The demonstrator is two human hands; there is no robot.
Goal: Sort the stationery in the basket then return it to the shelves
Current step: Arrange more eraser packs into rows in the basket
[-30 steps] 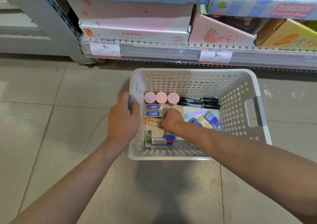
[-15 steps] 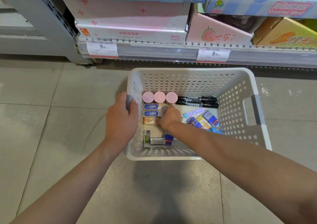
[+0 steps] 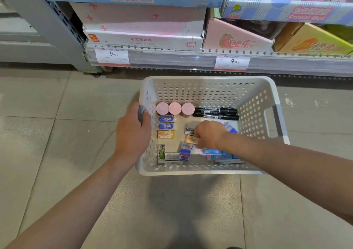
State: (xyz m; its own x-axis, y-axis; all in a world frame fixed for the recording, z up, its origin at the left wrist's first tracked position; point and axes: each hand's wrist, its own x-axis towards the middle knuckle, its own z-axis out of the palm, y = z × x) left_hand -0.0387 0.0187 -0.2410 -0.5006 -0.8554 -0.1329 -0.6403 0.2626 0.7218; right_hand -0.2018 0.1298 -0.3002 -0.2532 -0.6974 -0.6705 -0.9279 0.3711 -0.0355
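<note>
A white perforated basket (image 3: 202, 93) stands on the floor below the shelf. My left hand (image 3: 132, 134) grips its grey left handle. Along the far wall stand three pink round-capped tubes (image 3: 174, 108) with black markers (image 3: 215, 113) to their right. Two blue erasers (image 3: 165, 122) and an orange one (image 3: 166, 134) lie in a column down the left side. My right hand (image 3: 209, 134) reaches into the middle, its fingers curled down on a small orange eraser (image 3: 191, 140) beside a grey one (image 3: 189, 131). More boxed erasers (image 3: 172, 155) lie near the front wall.
A loose heap of pastel blue and pink erasers (image 3: 219, 153) lies under my right forearm. The shelf edge (image 3: 172, 57) carries price tags, with boxed slime and mud products (image 3: 145, 25) above it. A grey shelf post (image 3: 55, 27) rises at the left. Tiled floor surrounds the basket.
My right hand has left the orange eraser in the left column and moved right to the loose erasers in the middle. My left hand has stayed on the handle.
</note>
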